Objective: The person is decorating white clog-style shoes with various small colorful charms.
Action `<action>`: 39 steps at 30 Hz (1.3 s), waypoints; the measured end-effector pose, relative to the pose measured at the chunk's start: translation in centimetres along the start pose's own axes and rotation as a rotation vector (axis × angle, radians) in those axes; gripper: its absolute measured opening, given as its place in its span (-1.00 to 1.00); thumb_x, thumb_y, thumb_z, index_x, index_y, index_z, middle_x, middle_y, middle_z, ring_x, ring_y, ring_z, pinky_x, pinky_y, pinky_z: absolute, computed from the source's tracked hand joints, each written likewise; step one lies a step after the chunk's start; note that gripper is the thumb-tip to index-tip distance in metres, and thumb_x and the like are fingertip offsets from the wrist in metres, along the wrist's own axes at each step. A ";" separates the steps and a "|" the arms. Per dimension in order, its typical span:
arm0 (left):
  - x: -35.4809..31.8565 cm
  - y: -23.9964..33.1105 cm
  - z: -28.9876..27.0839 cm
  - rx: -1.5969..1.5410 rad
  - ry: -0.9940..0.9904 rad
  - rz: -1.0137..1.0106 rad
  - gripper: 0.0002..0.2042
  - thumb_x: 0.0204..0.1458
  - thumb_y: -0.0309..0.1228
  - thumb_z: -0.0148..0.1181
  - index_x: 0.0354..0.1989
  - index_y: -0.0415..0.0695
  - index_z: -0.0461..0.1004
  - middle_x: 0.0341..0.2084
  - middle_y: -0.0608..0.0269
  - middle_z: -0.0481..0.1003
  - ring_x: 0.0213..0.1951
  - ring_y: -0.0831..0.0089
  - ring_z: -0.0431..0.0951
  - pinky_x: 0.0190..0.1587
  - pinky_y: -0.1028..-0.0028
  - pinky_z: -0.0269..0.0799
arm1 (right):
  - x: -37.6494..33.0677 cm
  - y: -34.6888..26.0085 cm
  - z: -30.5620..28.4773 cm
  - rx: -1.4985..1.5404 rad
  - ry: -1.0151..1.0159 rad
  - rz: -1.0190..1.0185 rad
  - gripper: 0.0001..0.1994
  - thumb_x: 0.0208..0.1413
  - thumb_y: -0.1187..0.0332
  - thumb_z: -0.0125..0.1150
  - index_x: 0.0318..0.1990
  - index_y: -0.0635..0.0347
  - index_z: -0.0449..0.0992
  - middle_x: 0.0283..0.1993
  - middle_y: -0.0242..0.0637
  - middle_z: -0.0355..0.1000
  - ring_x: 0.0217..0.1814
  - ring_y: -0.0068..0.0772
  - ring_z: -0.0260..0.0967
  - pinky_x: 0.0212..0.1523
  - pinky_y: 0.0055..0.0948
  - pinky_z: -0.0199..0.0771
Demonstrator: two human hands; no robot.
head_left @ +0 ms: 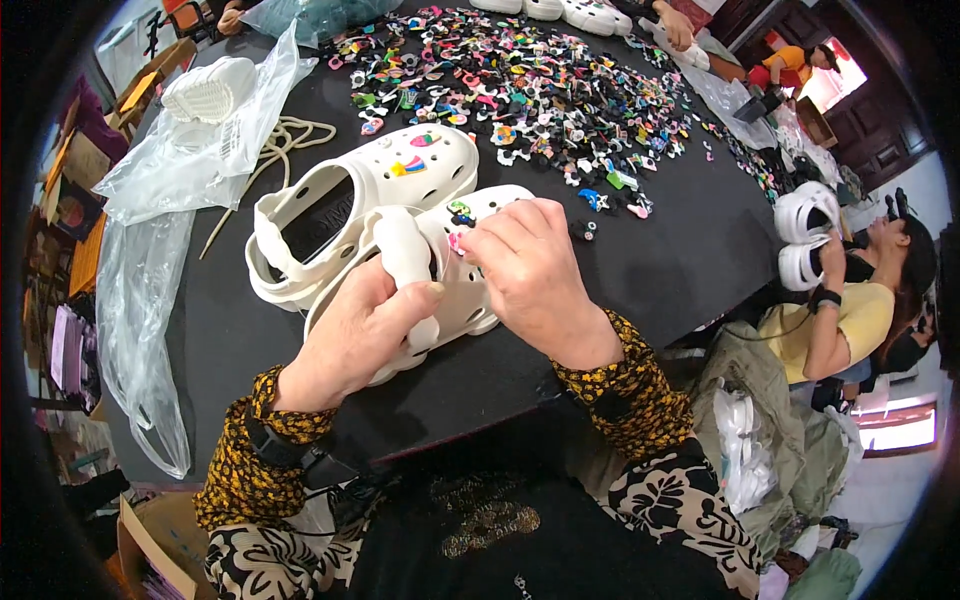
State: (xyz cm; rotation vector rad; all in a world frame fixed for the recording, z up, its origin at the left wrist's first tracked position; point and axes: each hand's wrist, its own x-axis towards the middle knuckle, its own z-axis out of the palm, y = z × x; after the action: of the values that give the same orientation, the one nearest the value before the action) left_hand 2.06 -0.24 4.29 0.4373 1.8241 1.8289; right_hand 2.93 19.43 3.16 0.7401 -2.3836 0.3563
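We see a black table point(660, 260) strewn at its far side with a heap of small coloured charms point(530, 90), and near its front edge a cream clog point(455, 300) lying beside a second cream clog point(380, 190). Our left hand point(355, 335) wraps around the nearer clog's heel strap, holding it. Our right hand point(530, 270) pinches a small pink charm point(456, 241) against the clog's perforated top.

A round black table point(660, 270) fills the middle of the room. Daylight pours through a bright window point(835, 85) at the upper right, beside dark wooden panelling point(880, 130). Cardboard boxes point(140, 95) stand past the table's left edge, and a pale floor point(900, 490) shows at the lower right.
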 end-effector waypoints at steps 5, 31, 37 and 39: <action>0.0 0.4 0.2 -0.057 0.024 0.002 -0.75 0.09 -0.37 0.02 -0.12 -0.24 0.42 -0.36 0.39 0.45 -0.34 0.70 0.37 -0.32 0.60 0.31 | -0.5 -0.2 0.6 0.080 0.080 0.107 -0.87 -0.12 0.53 0.23 -0.36 0.16 0.49 -0.35 -0.40 0.41 -0.21 -0.32 0.32 -0.09 -0.29 0.18; 0.2 -0.1 -0.5 -0.021 -0.048 -0.013 -0.70 0.07 -0.38 0.03 -0.04 -0.26 0.35 -0.26 0.33 0.43 -0.24 0.62 0.39 -0.19 0.54 0.32 | -1.7 -0.1 0.0 0.286 -0.045 0.149 -0.73 -0.09 0.57 0.13 -0.17 0.20 0.55 -0.16 -0.35 0.38 0.06 -0.24 0.26 0.05 -0.26 0.14; 0.3 -0.1 -0.1 -0.017 -0.048 -0.011 -0.69 0.08 -0.39 0.03 -0.02 -0.27 0.35 -0.22 0.32 0.44 -0.20 0.61 0.40 -0.13 0.53 0.33 | -1.4 0.1 0.2 0.279 -0.041 0.132 -0.81 -0.02 0.48 0.12 -0.23 0.19 0.56 -0.22 -0.35 0.35 0.00 -0.29 0.26 0.03 -0.26 0.13; 0.3 -0.2 0.1 -0.023 -0.008 0.041 -0.73 0.09 -0.39 0.00 -0.08 -0.26 0.38 -0.29 0.38 0.44 -0.27 0.67 0.37 -0.22 0.58 0.31 | -1.6 0.2 0.1 0.281 -0.014 0.130 -0.81 -0.02 0.47 0.12 -0.22 0.18 0.56 -0.23 -0.35 0.34 0.00 -0.29 0.26 0.03 -0.26 0.12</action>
State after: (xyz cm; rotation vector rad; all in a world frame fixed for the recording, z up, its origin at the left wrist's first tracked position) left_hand 1.93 0.02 4.10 0.4760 1.7988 1.8711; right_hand 3.83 20.19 2.06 0.7127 -2.4290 0.7546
